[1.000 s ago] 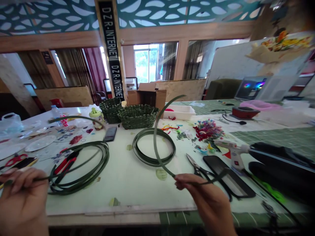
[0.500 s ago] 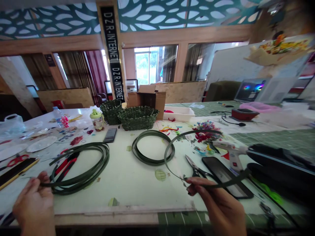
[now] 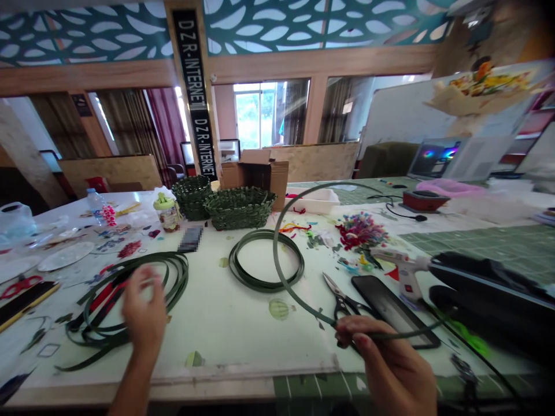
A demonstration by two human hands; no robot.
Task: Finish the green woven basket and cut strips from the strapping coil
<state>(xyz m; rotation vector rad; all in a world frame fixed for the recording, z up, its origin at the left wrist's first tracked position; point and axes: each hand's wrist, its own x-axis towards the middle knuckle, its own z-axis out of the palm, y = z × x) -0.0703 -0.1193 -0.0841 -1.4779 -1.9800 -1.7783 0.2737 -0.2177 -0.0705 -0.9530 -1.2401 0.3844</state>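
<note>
My right hand [image 3: 385,361] is closed on a long dark green strip [image 3: 277,254] that arcs up over the table and back down past the black phone [image 3: 392,309]. My left hand [image 3: 145,312] hovers, blurred by motion, over a loose coil of the same green strip [image 3: 171,286] at the left; whether it holds any of it is unclear. A second, tidier coil [image 3: 264,280] lies in the middle of the white table top [image 3: 234,329]. Small scissors [image 3: 340,294] lie just beyond my right hand.
Two woven green baskets [image 3: 238,208] and a cardboard box [image 3: 255,170] stand at the back. A glue gun [image 3: 405,268], coloured scraps [image 3: 362,231], red pliers [image 3: 104,294], red scissors [image 3: 19,284], a small jar [image 3: 167,212] and a dark bag [image 3: 489,289] surround the work area.
My left hand has let go of the strip end at the left edge and moved right over the loose coil. The strip in my right hand has swung up into a taller arc.
</note>
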